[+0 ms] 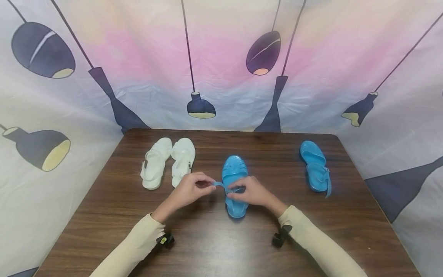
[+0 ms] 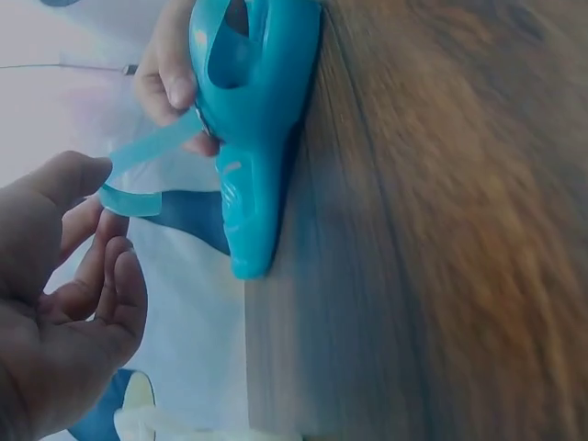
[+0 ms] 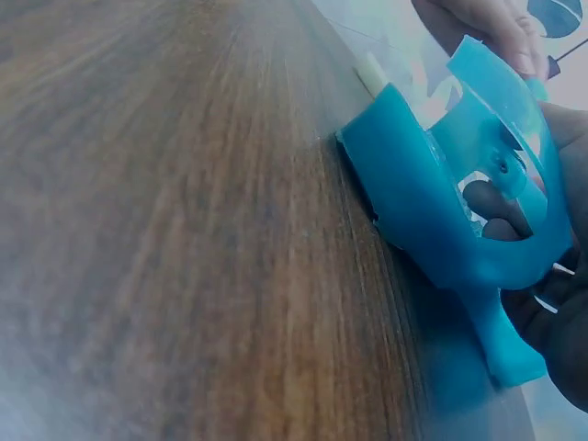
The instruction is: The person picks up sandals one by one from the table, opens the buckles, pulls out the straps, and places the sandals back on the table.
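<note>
A blue jelly sandal (image 1: pixel 235 168) lies on the table in front of me, toe pointing away. My left hand (image 1: pixel 191 189) pinches the free end of its thin ankle strap (image 2: pixel 152 147) between thumb and fingers, drawing it out to the left. The right hand (image 1: pixel 255 191) grips the sandal's side around the strap and buckle area. In the right wrist view, fingertips (image 3: pixel 491 202) show through the opening beneath the strap. A small metal buckle (image 2: pixel 201 119) is visible at the strap's base in the left wrist view.
Two white sandals (image 1: pixel 156 163) stand side by side at the back left, one partly behind my left hand. A second blue sandal (image 1: pixel 315 167) with its strap hanging loose lies at the right. A patterned cloth (image 1: pixel 228 77) hangs behind the brown wooden table (image 1: pixel 207 246).
</note>
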Motion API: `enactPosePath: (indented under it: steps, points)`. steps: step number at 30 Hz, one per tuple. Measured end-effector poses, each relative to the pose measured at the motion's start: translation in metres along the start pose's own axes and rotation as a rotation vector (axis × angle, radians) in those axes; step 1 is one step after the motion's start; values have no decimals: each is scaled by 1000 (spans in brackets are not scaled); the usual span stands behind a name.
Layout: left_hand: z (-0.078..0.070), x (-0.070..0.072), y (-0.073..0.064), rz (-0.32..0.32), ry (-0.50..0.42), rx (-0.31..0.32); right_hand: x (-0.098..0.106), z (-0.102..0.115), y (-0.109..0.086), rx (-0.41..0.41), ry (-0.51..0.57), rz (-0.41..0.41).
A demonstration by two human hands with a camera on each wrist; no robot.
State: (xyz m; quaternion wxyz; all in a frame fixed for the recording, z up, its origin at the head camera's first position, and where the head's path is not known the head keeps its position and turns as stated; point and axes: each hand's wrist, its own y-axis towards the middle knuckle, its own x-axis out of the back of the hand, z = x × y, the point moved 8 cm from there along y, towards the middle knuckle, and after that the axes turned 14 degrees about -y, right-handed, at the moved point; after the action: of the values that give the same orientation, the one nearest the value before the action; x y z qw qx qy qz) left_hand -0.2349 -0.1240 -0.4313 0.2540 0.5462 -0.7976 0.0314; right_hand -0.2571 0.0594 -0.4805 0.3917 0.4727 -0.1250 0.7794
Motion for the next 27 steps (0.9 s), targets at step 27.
enactPosePath:
  steps: [27]
  points:
    - [25, -21, -6, 112, -84, 123, 20, -14, -21, -95, -34, -62]
